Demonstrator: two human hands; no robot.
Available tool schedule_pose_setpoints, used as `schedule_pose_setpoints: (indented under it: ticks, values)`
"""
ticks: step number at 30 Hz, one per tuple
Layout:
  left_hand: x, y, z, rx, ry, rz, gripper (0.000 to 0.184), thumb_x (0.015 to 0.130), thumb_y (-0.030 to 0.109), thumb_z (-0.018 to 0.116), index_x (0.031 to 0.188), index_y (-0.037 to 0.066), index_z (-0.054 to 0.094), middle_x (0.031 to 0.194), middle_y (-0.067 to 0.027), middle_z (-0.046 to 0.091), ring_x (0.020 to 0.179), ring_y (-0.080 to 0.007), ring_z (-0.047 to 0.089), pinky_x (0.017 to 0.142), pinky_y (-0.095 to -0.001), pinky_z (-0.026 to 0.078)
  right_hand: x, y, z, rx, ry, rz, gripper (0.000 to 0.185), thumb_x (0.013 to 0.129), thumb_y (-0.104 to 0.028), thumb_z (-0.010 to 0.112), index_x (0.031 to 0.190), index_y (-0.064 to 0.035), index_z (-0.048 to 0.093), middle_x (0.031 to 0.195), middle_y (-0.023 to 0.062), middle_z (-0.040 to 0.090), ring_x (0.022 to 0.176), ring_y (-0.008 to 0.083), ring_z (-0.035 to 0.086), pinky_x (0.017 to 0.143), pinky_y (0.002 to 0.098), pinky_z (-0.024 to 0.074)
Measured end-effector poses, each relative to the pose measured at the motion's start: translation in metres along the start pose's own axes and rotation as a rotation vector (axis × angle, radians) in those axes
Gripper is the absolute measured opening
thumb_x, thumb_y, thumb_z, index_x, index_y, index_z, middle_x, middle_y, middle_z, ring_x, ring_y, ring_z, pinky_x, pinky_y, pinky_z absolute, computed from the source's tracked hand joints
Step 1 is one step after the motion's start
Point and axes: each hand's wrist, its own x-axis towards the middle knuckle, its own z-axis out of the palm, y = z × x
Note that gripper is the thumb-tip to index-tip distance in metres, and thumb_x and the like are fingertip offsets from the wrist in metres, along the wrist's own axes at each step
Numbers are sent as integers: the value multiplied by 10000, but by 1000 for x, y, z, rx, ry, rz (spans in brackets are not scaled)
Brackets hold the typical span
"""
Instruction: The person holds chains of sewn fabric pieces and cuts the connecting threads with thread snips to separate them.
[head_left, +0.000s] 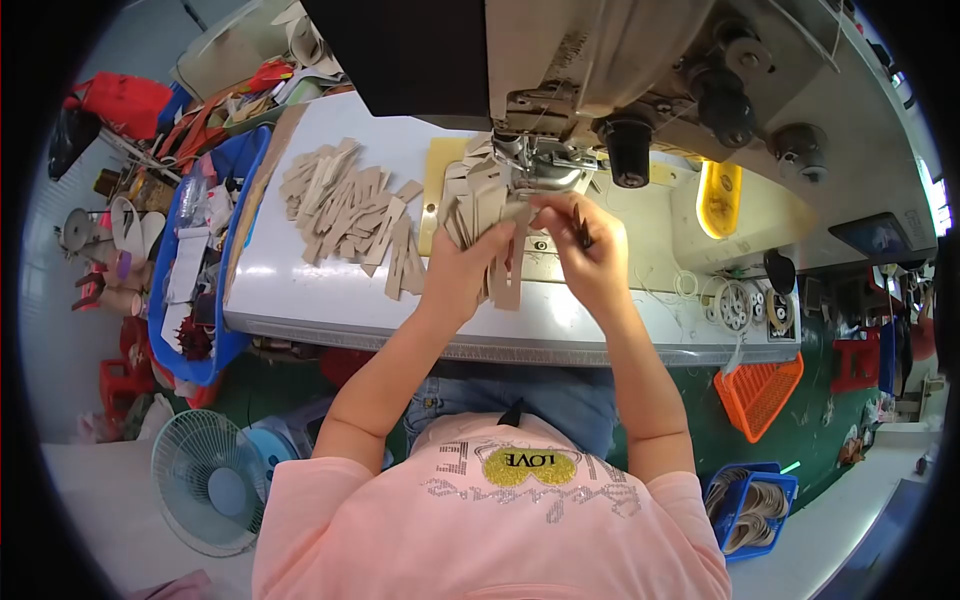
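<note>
My left hand (465, 265) is wrapped round a bunch of beige strips (478, 195), just in front of the sewing machine's needle area (545, 160). On the right, my right hand (592, 250) is closed on small dark thread snips (582, 228), its fingertips touching the right side of the strips. One longer strip (507, 285) hangs down between my hands over the table's front edge. A loose pile of similar beige pieces (350, 205) lies on the white table (300, 285) to the left.
A blue bin (215, 345) of odds and ends stands at the table's left side. A fan (215, 480) is below left. To the right are an orange basket (760, 395) and a blue basket (785, 500) of beige pieces. The machine head (620, 60) overhangs my hands.
</note>
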Motion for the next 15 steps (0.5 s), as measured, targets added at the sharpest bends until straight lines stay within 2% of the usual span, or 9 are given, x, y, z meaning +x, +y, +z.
schedule_pose_setpoints:
  ticks: [3, 4, 7, 10, 15]
  values:
    - [15, 8, 7, -198, 48, -61, 221, 797, 73, 570, 1007, 17, 528, 806, -32, 574, 632, -98, 554, 533, -230, 467, 17, 5, -6, -216, 60, -222, 212, 748, 64, 552, 937, -12, 611, 738, 115, 613, 711, 209, 629, 633, 265, 480]
    - [18, 9, 9, -232, 50, -86, 237, 794, 66, 558, 1024, 26, 514, 827, -38, 572, 653, -96, 562, 531, -229, 475, 19, 6, -8, -269, 37, -247, 319, 686, 91, 545, 971, -35, 616, 783, 127, 624, 714, 227, 628, 648, 281, 491]
    - [19, 12, 12, -282, 19, -142, 233, 798, 83, 554, 1020, 23, 515, 839, -42, 571, 667, -98, 565, 537, -235, 480, 16, 9, -10, -353, -41, -165, 429, 618, 95, 540, 1008, -66, 619, 808, 121, 624, 720, 229, 626, 653, 296, 498]
    - [21, 8, 12, -272, 0, -111, 256, 812, 141, 545, 1039, 25, 522, 873, -45, 583, 724, -110, 586, 616, -246, 499, 15, 13, -9, -343, -41, -159, 484, 579, 87, 541, 1024, -86, 621, 807, 115, 617, 716, 229, 622, 652, 303, 501]
    - [25, 8, 12, -301, 1, -133, 207, 804, 106, 549, 994, 27, 526, 838, -41, 582, 707, -110, 588, 598, -250, 504, 16, 15, -9, -363, -21, -170, 480, 593, 79, 540, 1032, -97, 620, 777, 110, 610, 694, 232, 615, 636, 306, 496]
